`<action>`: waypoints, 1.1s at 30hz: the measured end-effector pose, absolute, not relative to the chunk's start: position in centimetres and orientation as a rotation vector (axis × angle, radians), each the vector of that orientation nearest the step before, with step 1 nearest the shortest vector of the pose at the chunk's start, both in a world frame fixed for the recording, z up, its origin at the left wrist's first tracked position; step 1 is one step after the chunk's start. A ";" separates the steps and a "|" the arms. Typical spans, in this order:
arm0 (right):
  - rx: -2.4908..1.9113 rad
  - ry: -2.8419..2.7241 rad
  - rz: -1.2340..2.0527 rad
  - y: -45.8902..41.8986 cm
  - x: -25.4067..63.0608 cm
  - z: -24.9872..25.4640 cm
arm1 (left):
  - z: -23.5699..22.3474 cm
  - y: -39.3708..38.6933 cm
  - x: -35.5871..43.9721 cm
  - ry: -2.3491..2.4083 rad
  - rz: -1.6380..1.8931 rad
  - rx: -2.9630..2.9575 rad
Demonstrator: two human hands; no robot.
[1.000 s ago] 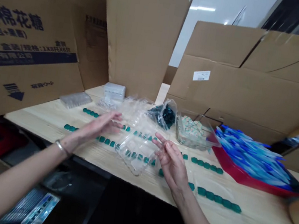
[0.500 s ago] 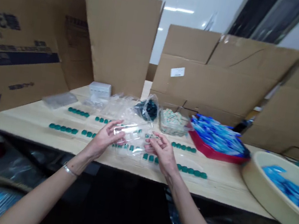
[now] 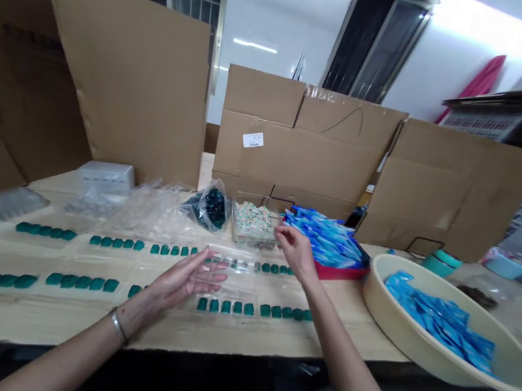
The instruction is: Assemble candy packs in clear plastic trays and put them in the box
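My left hand (image 3: 185, 279) is over the table with its fingers stretched out and apart, at the left edge of a clear plastic case (image 3: 231, 275). My right hand (image 3: 296, 251) is raised with fingertips pinched together; whether anything is between them is too small to tell. It is just right of a clear tub (image 3: 254, 235) of small white-and-green pieces and in front of a red tray (image 3: 335, 273) heaped with blue packets (image 3: 321, 235). Rows of dark green pieces (image 3: 225, 307) lie in clear plastic across the table, several to a group.
A plastic bag of dark green pieces (image 3: 213, 208) and a pile of clear plastic (image 3: 154, 208) lie at the back. On the right stands a cream basin (image 3: 375, 306) with blue packets (image 3: 439, 319). Cardboard panels (image 3: 307, 156) wall off the table's rear.
The view has swung right. Both hands held the clear case in the air; now it is low over the table, and my right hand has left it, moving right to beside the tub.
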State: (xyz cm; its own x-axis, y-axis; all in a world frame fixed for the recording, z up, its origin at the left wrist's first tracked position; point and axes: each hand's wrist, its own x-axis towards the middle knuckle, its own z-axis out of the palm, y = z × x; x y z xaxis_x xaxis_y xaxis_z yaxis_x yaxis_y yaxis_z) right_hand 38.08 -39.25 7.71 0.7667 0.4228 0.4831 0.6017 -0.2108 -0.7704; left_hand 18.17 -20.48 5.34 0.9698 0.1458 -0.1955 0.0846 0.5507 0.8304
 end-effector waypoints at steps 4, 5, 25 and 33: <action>-2.230 -0.956 -0.243 -37.0 45.2 8.9 | 5.5 -21.1 21.1 0.198 -0.067 0.922; -2.347 -0.998 -0.263 -36.2 46.5 9.0 | 5.5 -21.1 21.5 0.185 -0.082 0.911; -3.127 -1.219 -0.511 -26.0 56.2 5.1 | 2.6 -19.6 22.2 0.287 -0.145 0.702; -3.123 -1.226 -0.373 -25.9 56.1 4.7 | 2.5 -19.7 22.3 0.299 -0.149 0.717</action>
